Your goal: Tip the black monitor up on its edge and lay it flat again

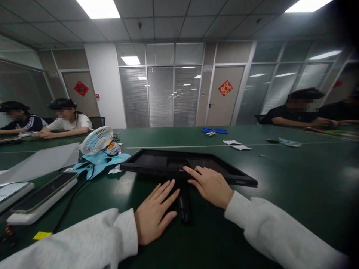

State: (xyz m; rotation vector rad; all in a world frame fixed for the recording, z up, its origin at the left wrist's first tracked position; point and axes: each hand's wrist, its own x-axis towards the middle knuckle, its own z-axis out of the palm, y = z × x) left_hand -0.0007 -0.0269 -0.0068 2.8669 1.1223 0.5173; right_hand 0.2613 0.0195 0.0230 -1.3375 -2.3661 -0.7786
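Note:
A black flat panel (157, 160) that looks like a computer monitor lies on the green table in front of me, its recessed side up. From its near edge a short black post (183, 205) sticks out toward me. My left hand (158, 209) is open, fingers stretched out, palm down just left of the post and below the panel's edge. With its index finger stretched out, my right hand (210, 183) reaches over the near edge at the panel's middle, where the post joins. Its thumb is apart and its other fingers are bent; nothing shows in its grasp.
Left on the table (269, 216) are a white fan (98, 140), light-blue fan blades (101, 162), a phone (45, 190) on a white box and a black cable (73, 198). Farther back lie a blue cable bundle (215, 130) and papers (237, 145). Several people sit at both sides.

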